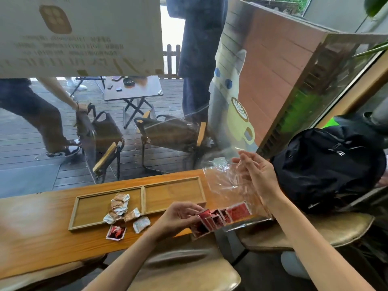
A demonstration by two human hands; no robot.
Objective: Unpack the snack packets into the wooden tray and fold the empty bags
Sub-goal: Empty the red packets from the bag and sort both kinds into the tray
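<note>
On the left, the wooden counter (42,234) runs along the window. The wooden tray (144,196) lies on it, a long tray with two compartments side by side. In the left compartment, toward its right end, sits a loose heap of brown-and-white snack packets (119,208). One white packet (141,224) lies on the counter just beyond the tray's near rim, and beside it, to its left, a single red packet (116,232) rests flat on the wood. The right compartment shows only its bare floor.

Next comes my left hand (178,217), at the near edge of the counter, just right of the tray's near right corner. My fingers are curled and pinch the top of a cluster of red packets (218,218). Those packets hang off the counter edge, over the gap beside the padded stool (189,267), and they appear to sit in the lower end of the clear plastic bag (224,183), though I cannot tell whether all of them are inside it.

Farther right, my right hand (256,173) is raised above the counter's right end. Its fingers are loosely bent and pinch the upper edge of the clear bag, holding it up so the film droops down toward the red packets.

Far right, a black backpack (327,166) sits on another padded seat (310,232).
</note>
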